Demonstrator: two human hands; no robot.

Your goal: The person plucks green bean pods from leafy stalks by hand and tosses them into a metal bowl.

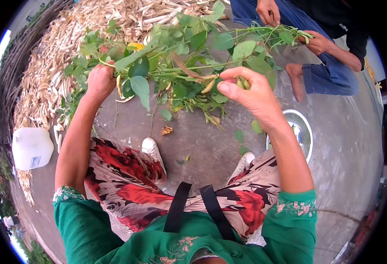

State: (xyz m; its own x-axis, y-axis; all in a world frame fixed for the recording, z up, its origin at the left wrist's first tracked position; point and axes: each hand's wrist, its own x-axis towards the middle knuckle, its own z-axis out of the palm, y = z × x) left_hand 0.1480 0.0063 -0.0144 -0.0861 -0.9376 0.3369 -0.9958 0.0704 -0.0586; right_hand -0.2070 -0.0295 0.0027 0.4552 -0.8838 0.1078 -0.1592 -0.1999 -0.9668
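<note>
My left hand (100, 81) is closed around the stem of a leafy soybean plant (139, 66), which stretches to the right in front of me. My right hand (257, 94) is closed, with several green bean pods (242, 82) held in its curled fingers. Its thumb and index fingertip are beside a yellowish pod (208, 86) on the plant; whether they touch it I cannot tell. More leaves and pods lie in a heap (189, 103) on the ground below. A shiny metal bowl (308, 132) stands near my right forearm, partly hidden by it.
Across from me sits a person in blue trousers (329, 79), with both hands (318, 43) on a bean stem. Dry corn husks (48, 83) are piled at the back left. A white plastic jug (33, 147) stands on the left. Loose leaves (239, 136) lie on the concrete.
</note>
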